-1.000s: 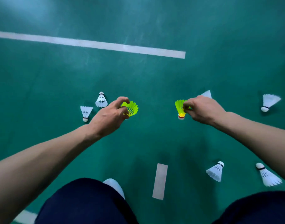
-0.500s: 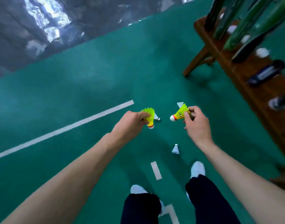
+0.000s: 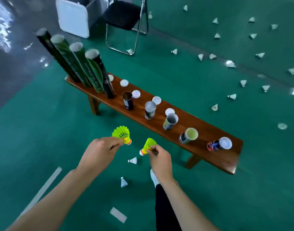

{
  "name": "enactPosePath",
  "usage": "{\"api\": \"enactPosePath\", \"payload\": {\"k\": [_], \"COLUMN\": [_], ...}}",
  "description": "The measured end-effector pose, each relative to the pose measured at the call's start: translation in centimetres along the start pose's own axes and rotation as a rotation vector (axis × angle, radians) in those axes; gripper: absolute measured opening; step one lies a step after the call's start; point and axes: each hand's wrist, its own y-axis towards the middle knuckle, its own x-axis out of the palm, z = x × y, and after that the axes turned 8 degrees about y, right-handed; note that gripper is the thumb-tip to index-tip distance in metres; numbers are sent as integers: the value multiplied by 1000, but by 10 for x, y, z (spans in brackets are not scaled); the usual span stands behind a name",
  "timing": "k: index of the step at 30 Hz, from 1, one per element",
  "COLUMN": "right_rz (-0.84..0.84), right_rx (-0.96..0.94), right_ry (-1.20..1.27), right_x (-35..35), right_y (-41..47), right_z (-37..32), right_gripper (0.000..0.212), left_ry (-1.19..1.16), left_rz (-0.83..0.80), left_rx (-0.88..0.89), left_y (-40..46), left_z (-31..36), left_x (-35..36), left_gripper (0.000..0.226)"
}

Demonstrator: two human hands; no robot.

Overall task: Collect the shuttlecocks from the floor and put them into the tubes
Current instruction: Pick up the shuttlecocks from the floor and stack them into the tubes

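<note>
My left hand (image 3: 99, 151) pinches a yellow-green shuttlecock (image 3: 122, 133) near its cork, skirt pointing up. My right hand (image 3: 160, 160) pinches a second yellow-green shuttlecock (image 3: 148, 145), cork pointing down-left. Both hands hover over the green floor, just short of a wooden bench (image 3: 223, 157). Several open tubes stand on the bench; one (image 3: 188, 135) has a yellow-green inside, another (image 3: 170, 121) stands left of it. Tall full tubes (image 3: 93, 70) lean at the bench's far left end. Two white shuttlecocks (image 3: 133, 160) (image 3: 123, 182) lie on the floor below my hands.
White tube lids (image 3: 124, 83) lie on the bench beside the tubes. A black folding chair (image 3: 124, 15) and a white box (image 3: 72, 18) stand behind the bench. Many white shuttlecocks (image 3: 232, 96) are scattered on the floor to the right. My shoe (image 3: 153, 178) is under my right wrist.
My view has swung up and right from the floor to the bench and tubes. Both hands still hold their yellow-green shuttlecocks and have come closer together near the bench.
</note>
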Motion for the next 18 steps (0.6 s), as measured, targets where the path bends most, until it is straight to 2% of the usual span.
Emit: {"api": "enactPosePath", "payload": {"k": [4,7,11,14,18], "right_rz": [71,141,175,150,202], "right_rx": [70,67,52,40,-6], "right_ry": [-27,-28,-113,-145,-138], "right_x": [-79,-118,-135,-137,-149], "right_y": [49,75,92,88,87], "right_z": [5,11,21,25,34], "right_gripper": [13,17,19,19,40], "left_ry": [-47,-69,-29,34,102], "left_rz": [13,-27,-173,-210,-243], "left_rx": [-93,-121,-133,-126,-161], "left_y": [78,126,175,201,228], "left_z": [45,65,82,92,102], "left_x": [52,102,169,203,234], "left_gripper": [16,16,15,16,20]}}
